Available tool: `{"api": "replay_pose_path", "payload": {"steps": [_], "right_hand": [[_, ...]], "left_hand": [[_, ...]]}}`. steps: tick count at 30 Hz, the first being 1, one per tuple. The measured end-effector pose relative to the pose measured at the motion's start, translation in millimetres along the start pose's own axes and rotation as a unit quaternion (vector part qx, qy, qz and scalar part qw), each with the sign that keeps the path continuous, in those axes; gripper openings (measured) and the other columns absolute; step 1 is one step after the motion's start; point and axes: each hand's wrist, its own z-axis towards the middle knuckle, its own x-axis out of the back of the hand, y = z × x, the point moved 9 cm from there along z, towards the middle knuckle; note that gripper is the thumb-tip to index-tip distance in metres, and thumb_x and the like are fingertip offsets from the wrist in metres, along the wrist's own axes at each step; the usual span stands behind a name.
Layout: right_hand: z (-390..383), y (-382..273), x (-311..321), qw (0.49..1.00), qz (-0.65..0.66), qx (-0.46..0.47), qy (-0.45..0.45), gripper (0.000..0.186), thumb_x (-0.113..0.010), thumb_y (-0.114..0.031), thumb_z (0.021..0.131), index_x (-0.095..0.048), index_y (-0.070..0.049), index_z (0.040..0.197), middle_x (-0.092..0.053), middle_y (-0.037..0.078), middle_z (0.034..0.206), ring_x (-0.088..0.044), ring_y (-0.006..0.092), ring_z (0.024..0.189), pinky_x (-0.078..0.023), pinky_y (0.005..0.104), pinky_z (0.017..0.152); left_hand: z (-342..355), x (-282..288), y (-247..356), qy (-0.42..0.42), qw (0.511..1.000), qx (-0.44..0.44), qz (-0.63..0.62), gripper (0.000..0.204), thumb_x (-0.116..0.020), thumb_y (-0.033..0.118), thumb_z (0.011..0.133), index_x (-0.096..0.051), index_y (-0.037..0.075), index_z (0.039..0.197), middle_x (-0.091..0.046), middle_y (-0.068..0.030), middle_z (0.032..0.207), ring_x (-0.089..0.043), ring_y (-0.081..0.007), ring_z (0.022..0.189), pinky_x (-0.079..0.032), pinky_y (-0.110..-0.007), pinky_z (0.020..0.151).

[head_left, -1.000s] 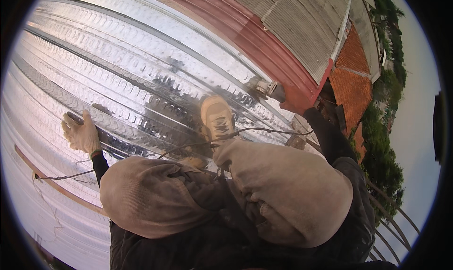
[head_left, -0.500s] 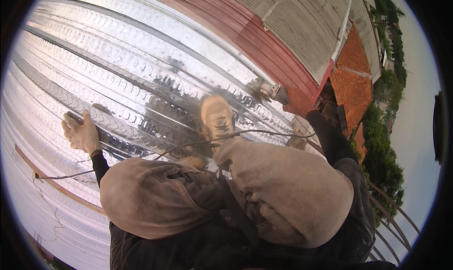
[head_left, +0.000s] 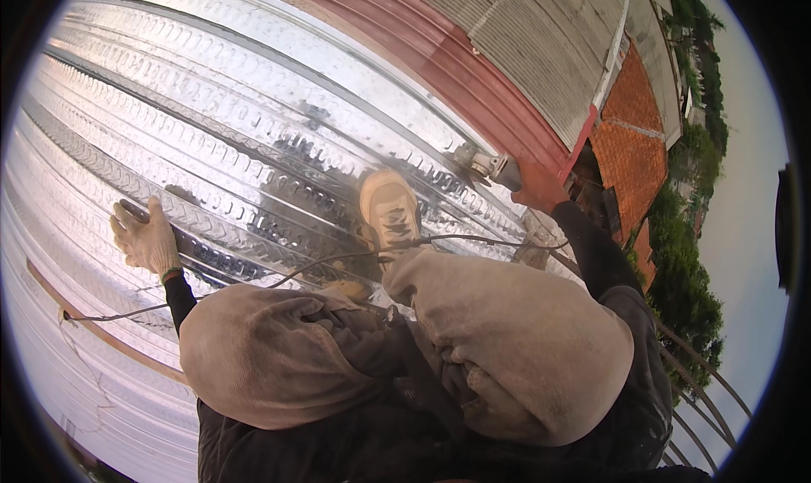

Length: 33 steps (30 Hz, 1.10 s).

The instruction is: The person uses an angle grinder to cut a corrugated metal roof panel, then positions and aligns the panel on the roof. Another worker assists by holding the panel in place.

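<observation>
Head view: I see the right hand wrapped round the rear of the grinder, whose long axis points up-left from the grip, over the sheets. Well apart, the left hand rests spread on them, nothing visible in it.

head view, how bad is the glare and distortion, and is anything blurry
Head view: glare washes out much of the ribbed metal sheets; head view: the red roofing strip bows, corners black; head view: the angle grinder in the right hand looks indistinct at its disc end.
</observation>
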Motion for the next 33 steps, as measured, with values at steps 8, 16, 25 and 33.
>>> {"api": "replay_pose_path", "payload": {"steps": [8, 16, 25, 33], "right_hand": [[-15.3, 23.6, -8.5, 1.0, -0.017, 0.017, 0.02, 0.056, -0.079, -0.021, 0.075, -0.059, 0.006, 0.12, -0.073, 0.034, 0.107, -0.071, 0.0533, 0.107, -0.057, 0.0595, 0.094], [11.3, -28.3, 61.7, 0.98, 0.173, -0.043, 0.091, 0.077, -0.083, -0.032, 0.075, -0.064, 0.009, 0.138, -0.077, 0.034, 0.114, -0.076, 0.0477, 0.107, -0.059, 0.0519, 0.096], [134.0, -276.9, 128.6, 0.811, 0.575, 0.054, 0.092, 0.065, -0.093, -0.033, 0.068, -0.071, 0.013, 0.108, -0.076, 0.021, 0.091, -0.075, 0.0293, 0.081, -0.06, 0.0402, 0.078], [138.9, -404.8, 124.9, 0.704, 0.703, 0.097, 0.005, 0.038, -0.09, -0.014, 0.087, -0.077, 0.007, 0.116, -0.074, 0.011, 0.097, -0.07, 0.0209, 0.083, -0.056, 0.0407, 0.073]], "left_hand": [[-0.4, 1.6, 1.8, -0.002, 1.0, 0.001, -0.003, 0.092, -0.068, 0.063, 0.097, -0.041, 0.022, 0.175, -0.035, -0.0168, 0.182, -0.032, -0.0462, 0.167, -0.028, -0.072, 0.13], [-54.3, 31.8, 99.5, -0.005, 0.955, -0.155, -0.254, 0.073, -0.074, 0.037, 0.104, -0.052, 0.011, 0.168, -0.046, -0.0205, 0.174, -0.044, -0.0402, 0.162, -0.04, -0.056, 0.128], [-246.4, 72.4, 304.9, -0.519, 0.582, -0.256, -0.572, 0.089, -0.071, 0.01, 0.101, -0.027, 0.001, 0.178, -0.059, -0.0232, 0.16, -0.062, -0.0269, 0.142, -0.052, -0.043, 0.118], [-200.6, 104.8, 256.1, -0.326, 0.748, -0.199, -0.543, 0.092, -0.081, 0.024, 0.096, -0.035, 0.0, 0.172, -0.077, -0.0244, 0.131, -0.079, -0.0356, 0.119, -0.061, -0.045, 0.1]]}}
